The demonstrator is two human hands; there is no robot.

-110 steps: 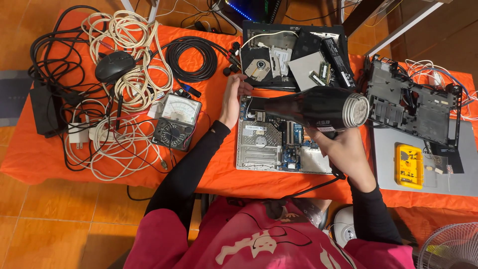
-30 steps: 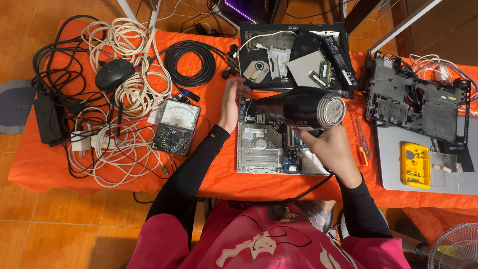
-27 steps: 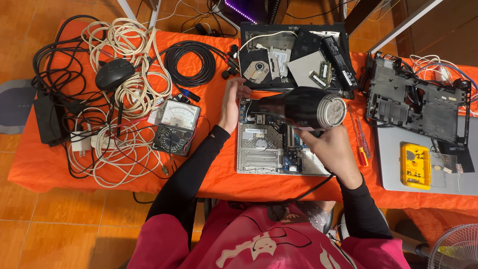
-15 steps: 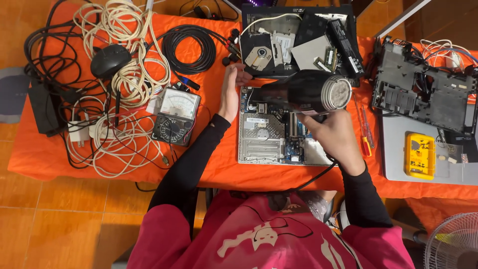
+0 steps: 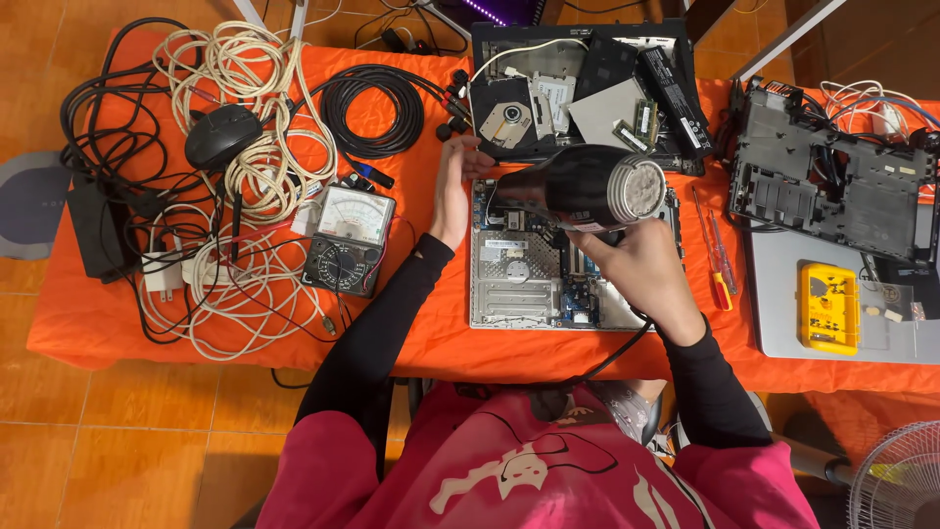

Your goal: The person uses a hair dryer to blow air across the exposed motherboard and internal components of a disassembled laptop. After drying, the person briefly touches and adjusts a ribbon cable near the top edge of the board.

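Left hand (image 5: 453, 191) rests on the left edge of the opened laptop (image 5: 529, 284), fingers loosely curled, tips hard to see. At its 3 o'clock, the hair dryer (image 5: 583, 186) hides the board's top; right hand (image 5: 636, 269) wraps its hidden handle.

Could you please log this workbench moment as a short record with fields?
Surface: table with orange cloth
Right hand: grips a black hair dryer over the opened laptop base
Left hand: rests at the laptop base's left edge
Left of hands: analog multimeter, white cables, black coiled cable, mouse
Right of hands: screwdrivers, yellow meter
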